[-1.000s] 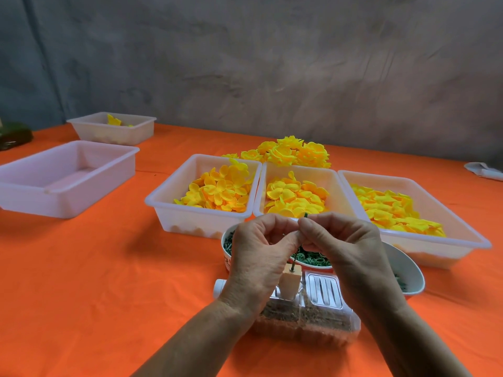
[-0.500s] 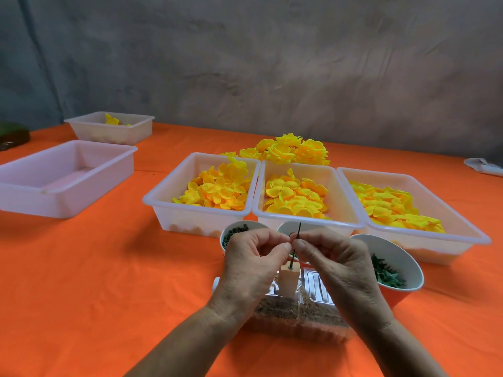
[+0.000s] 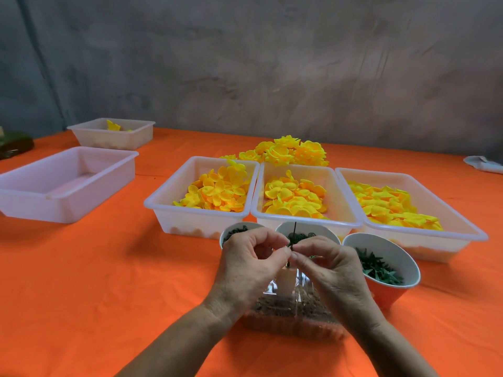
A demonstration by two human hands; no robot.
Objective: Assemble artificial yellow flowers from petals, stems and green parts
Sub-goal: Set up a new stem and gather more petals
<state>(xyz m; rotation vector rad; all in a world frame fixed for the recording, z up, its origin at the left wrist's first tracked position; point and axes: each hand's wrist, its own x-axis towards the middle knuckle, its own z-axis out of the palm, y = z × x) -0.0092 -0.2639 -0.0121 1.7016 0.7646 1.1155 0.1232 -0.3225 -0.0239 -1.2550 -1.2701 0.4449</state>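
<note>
The left hand (image 3: 251,263) pinches the thin dark upright wire stem (image 3: 293,242) between thumb and forefinger. The stem stands in a small cream block (image 3: 285,281) on a clear plastic container (image 3: 288,314). The right hand (image 3: 328,268) pinches the same stem from the opposite side, before three white trays of yellow fabric petals (image 3: 295,195).

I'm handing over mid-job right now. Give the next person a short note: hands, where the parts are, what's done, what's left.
Left hand and right hand: fingertips of both pinch a thin dark stem standing in a pale block.
Petals: three white trays just beyond.
Green parts: three cups behind the hands.
Done: finished yellow flowers piled behind the trays.
Left: this stem carries no petals yet; add green parts and petals.
</note>
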